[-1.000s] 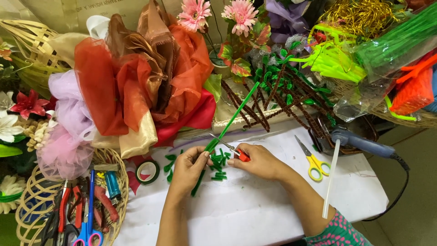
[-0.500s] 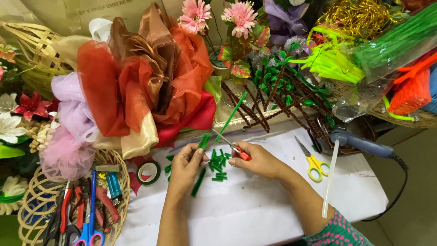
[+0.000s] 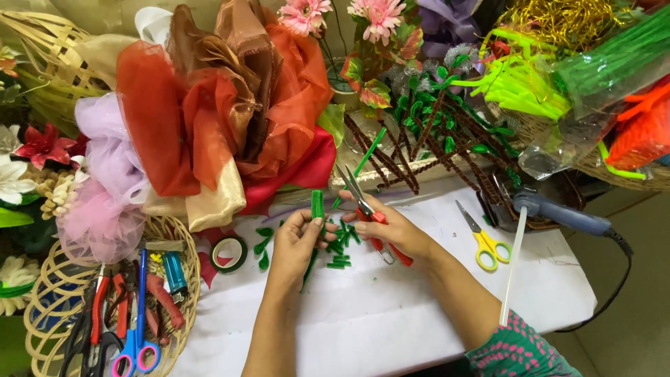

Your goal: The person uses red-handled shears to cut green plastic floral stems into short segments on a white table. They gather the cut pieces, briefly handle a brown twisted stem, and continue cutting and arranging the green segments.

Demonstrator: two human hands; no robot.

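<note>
Two bare hands work over the white-covered counter (image 3: 419, 314), in front of a heap of organza ribbon (image 3: 209, 119) and artificial flowers (image 3: 380, 17). The left hand (image 3: 296, 244) pinches a short green pipe-cleaner piece (image 3: 317, 204) between thumb and fingertips; the piece stands nearly upright, its long axis running up and down in the view, its free end pointing away from the person toward the ribbon. The right hand (image 3: 391, 227) is closed around red-handled snips (image 3: 366, 209), whose blades look parted and point up and slightly left, just beside the held piece. A longer green stem (image 3: 363, 164) slants up and right behind the blades; whether the snips touch it cannot be told.

Below the hands a scatter of cut green bits (image 3: 338, 251) lies on the counter.

Risks, as a judgement: the blade tips sit very near the left thumb and fingertips, so a close cut could nick a finger. The held piece is short and gripped only at its lower end, so it could twist or slip out and fall among the bits, where it would be hard to pick out. A freshly cut end could also spring off toward the tape roll (image 3: 228, 253) or the basket of tools (image 3: 112, 314) at the left. Yellow scissors (image 3: 485, 241) and a glue gun (image 3: 558, 213) lie well apart on the right.
</note>
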